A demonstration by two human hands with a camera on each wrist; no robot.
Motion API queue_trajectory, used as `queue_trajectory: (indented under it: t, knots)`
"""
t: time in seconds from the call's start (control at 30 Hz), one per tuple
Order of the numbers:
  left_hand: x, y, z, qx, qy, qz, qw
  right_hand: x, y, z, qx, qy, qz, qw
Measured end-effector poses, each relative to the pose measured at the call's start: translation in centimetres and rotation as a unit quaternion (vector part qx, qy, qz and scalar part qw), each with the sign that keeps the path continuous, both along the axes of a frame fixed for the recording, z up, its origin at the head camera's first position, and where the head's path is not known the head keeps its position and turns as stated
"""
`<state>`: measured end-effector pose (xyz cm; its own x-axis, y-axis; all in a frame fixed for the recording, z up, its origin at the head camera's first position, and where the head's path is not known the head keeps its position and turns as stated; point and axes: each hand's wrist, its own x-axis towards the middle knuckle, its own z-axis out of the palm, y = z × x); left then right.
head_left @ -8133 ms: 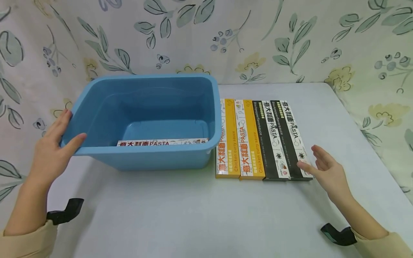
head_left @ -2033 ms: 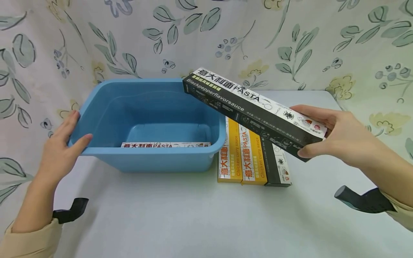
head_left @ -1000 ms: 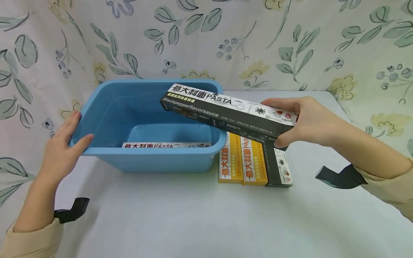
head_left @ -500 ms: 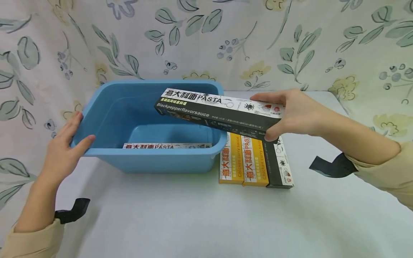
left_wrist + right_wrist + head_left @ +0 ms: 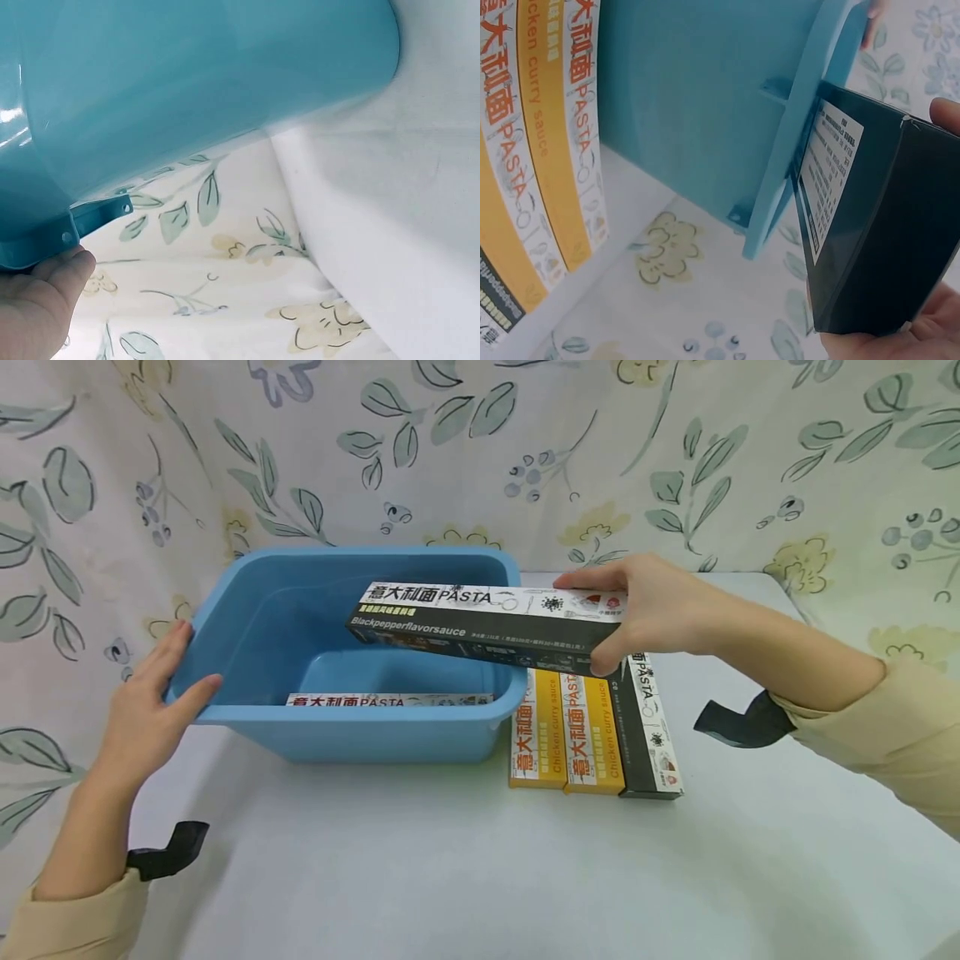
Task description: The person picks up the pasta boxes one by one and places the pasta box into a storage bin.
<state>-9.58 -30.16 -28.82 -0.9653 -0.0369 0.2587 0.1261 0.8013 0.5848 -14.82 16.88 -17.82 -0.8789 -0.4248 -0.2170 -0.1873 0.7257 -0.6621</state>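
Observation:
My right hand (image 5: pixel 652 610) grips the near end of a black pasta box (image 5: pixel 480 627), thumb on its front side and fingers behind. The box's far end reaches over the right rim of a blue plastic tub (image 5: pixel 360 735) and into its opening. In the right wrist view the box's dark end (image 5: pixel 900 232) is seen close beside the tub's rim (image 5: pixel 791 142). My left hand (image 5: pixel 150 702) holds the tub's left rim, thumb on the inner side. Inside the tub lies another pasta box (image 5: pixel 390 700), mostly hidden by the front wall.
Right of the tub, two yellow pasta boxes (image 5: pixel 592 735) and one black pasta box (image 5: pixel 648 735) lie side by side on the white table (image 5: pixel 420 860). A floral cloth (image 5: pixel 570 452) hangs behind the table.
Earlier, the black box lay at the right end of the row. My right hand has taken it up and carried it left and lower, over the tub. The left hand keeps its place.

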Motion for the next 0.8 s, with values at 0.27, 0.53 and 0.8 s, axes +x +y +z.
queue_trajectory:
  t: [0.27,0.53,0.8]
  knots:
    - [0.0,0.1,0.0,0.007,-0.002,-0.003,1.0,-1.5,-2.0,0.8,0.031,0.017,0.04,0.9985]
    - [-0.1,-0.1,0.0,0.005,0.002,-0.007,1.0,-3.0,-4.3,1.5,0.053,0.023,0.071,0.9958]
    - [0.0,-0.2,0.1,0.002,0.004,-0.004,1.0,-4.2,-6.7,0.8,0.071,0.03,0.082,0.9936]
